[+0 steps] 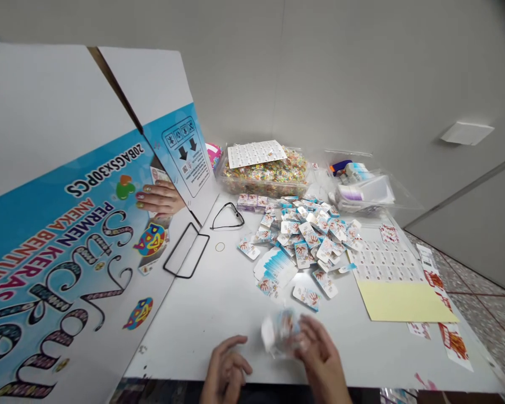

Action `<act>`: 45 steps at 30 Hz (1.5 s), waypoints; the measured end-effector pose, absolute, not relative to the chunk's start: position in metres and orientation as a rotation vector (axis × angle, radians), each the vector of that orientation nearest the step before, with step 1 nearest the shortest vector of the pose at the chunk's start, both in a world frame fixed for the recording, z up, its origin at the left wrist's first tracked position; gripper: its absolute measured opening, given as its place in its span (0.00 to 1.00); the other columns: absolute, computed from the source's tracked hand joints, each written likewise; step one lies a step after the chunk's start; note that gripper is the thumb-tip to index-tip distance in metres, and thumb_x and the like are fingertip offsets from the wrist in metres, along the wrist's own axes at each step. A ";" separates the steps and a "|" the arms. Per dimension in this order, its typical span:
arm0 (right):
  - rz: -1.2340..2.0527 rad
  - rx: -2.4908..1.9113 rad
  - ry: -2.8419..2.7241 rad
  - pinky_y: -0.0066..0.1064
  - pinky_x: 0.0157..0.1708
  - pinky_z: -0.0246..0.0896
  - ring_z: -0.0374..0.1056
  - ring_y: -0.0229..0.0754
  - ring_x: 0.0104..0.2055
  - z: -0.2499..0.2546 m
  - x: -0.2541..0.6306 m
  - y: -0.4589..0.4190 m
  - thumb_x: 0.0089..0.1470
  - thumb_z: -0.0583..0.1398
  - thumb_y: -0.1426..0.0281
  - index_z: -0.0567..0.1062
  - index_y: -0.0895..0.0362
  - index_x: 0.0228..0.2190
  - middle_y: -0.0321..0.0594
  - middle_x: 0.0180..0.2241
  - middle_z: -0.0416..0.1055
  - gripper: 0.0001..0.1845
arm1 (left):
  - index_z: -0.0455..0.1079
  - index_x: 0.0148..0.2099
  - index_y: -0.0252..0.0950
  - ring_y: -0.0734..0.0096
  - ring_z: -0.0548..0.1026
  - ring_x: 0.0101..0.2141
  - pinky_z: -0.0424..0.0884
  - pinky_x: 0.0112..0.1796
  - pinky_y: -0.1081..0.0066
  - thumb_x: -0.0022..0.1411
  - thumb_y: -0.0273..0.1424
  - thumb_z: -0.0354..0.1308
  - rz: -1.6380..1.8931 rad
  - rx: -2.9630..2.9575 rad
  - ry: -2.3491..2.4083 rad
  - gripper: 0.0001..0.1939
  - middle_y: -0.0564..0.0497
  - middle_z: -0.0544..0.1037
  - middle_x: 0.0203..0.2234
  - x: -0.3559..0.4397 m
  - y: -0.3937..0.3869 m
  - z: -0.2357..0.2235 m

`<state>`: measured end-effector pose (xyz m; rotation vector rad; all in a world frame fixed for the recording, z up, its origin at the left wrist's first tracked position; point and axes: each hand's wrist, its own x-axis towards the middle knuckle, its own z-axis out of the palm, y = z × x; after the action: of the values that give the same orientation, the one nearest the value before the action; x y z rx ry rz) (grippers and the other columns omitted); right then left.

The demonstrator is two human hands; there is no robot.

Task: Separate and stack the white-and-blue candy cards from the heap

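My right hand is at the near edge of the white table, fingers closed round a small white and blue packet that is blurred by motion. My left hand hovers just left of it, fingers loosely curled and apart, holding nothing. Beyond my hands lies a heap of several small white and blue packets, with a fanned stack at its near side.
A big blue and white cardboard box stands at the left; another person's hand rests on it. At the back are a clear tub of coloured sweets and a plastic bag. Sticker sheets and yellow paper lie at the right.
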<state>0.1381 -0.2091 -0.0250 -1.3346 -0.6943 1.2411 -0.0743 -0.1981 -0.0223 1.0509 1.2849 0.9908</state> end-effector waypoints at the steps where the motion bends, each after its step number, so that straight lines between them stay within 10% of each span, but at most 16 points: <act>1: 1.216 -1.244 -0.608 0.41 0.42 0.73 0.76 0.52 0.44 -0.017 0.144 -0.202 0.50 0.66 0.51 0.70 0.53 0.53 0.52 0.48 0.76 0.33 | 0.64 0.54 0.36 0.66 0.72 0.28 0.69 0.32 0.67 0.63 0.54 0.49 1.099 1.021 1.357 0.29 0.46 0.77 0.32 -0.075 -0.192 -0.019; 9: 0.828 -1.558 -1.490 0.41 0.46 0.68 0.71 0.48 0.43 -0.004 0.150 -0.179 0.61 0.59 0.64 0.76 0.55 0.41 0.47 0.41 0.75 0.10 | 0.67 0.46 0.36 0.68 0.76 0.30 0.74 0.35 0.66 0.65 0.45 0.52 1.112 1.225 1.501 0.18 0.46 0.78 0.37 -0.068 -0.161 -0.039; 15: 0.194 -1.885 -1.963 0.51 0.52 0.59 0.59 0.58 0.53 -0.014 0.124 -0.122 0.56 0.62 0.65 0.71 0.59 0.50 0.53 0.55 0.66 0.21 | 0.70 0.45 0.37 0.67 0.75 0.30 0.73 0.34 0.68 0.65 0.37 0.54 1.002 1.734 1.565 0.12 0.48 0.79 0.32 -0.061 -0.166 -0.057; 22: 0.164 -2.063 -1.981 0.47 0.48 0.56 0.60 0.56 0.49 -0.021 0.109 -0.096 0.53 0.60 0.73 0.72 0.60 0.40 0.52 0.51 0.67 0.11 | 0.69 0.45 0.37 0.68 0.75 0.30 0.72 0.33 0.70 0.67 0.36 0.52 0.973 1.769 1.583 0.10 0.50 0.78 0.31 -0.062 -0.166 -0.054; 30: 0.107 -2.056 -1.817 0.49 0.52 0.53 0.57 0.58 0.54 -0.028 0.131 -0.081 0.57 0.59 0.63 0.68 0.59 0.52 0.54 0.54 0.64 0.23 | 0.68 0.43 0.38 0.70 0.73 0.26 0.71 0.32 0.70 0.68 0.36 0.50 0.826 1.856 1.563 0.09 0.54 0.72 0.25 -0.057 -0.154 -0.048; 39: 0.118 -2.173 -1.914 0.52 0.56 0.48 0.57 0.60 0.58 -0.023 0.149 -0.053 0.54 0.61 0.55 0.63 0.61 0.58 0.58 0.57 0.64 0.36 | 0.55 0.68 0.35 0.48 0.63 0.60 0.65 0.52 0.51 0.67 0.39 0.51 0.758 2.250 1.639 0.30 0.35 0.62 0.63 -0.021 -0.109 -0.047; 45: 0.212 -2.080 -1.941 0.53 0.55 0.49 0.59 0.58 0.56 -0.018 0.142 -0.052 0.54 0.61 0.56 0.65 0.60 0.55 0.55 0.53 0.66 0.31 | 0.47 0.72 0.39 0.49 0.54 0.65 0.59 0.55 0.50 0.70 0.40 0.46 0.577 2.357 1.640 0.32 0.37 0.53 0.68 -0.016 -0.105 -0.048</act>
<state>0.1422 -0.0515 -0.0178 -2.0802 -1.9410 0.2122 -0.0161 -0.1047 -0.0483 2.3574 1.6397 0.5769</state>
